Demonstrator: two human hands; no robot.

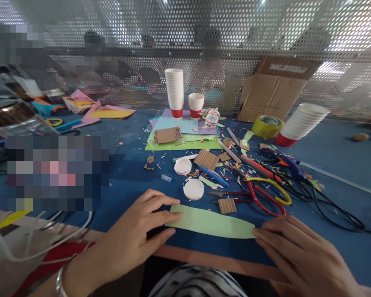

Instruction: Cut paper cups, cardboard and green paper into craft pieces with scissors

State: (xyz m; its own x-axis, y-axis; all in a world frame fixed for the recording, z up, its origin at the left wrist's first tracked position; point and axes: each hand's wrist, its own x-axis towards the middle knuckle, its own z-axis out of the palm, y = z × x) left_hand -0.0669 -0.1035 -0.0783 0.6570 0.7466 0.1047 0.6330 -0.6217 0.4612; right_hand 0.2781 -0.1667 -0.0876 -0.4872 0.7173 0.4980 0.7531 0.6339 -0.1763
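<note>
A light green paper strip (pixel 210 222) lies near the front edge of the blue table, narrowing toward its right end. My left hand (pixel 142 227) rests at the strip's left end, fingers stretched and apart, with fingertips touching the paper. At the other end, my right hand (pixel 299 243) has the tip of the strip pinched between thumb and fingers. Just beyond the strip are a small corrugated cardboard square (pixel 227 206), red-and-yellow-handled scissors (pixel 266 198) and two white paper discs, one nearer (pixel 193 189) and one farther (pixel 182 166).
Stacked paper cups (pixel 174 93) stand at the back, with a tilted stack (pixel 306 121) at right. Yellow tape (pixel 267 126), a cardboard box (pixel 272 90) and a blue glue gun (pixel 292 167) with black cable (pixel 336 210) are on the right. Paper scraps litter the middle. Perforated metal screen (pixel 222 78) behind.
</note>
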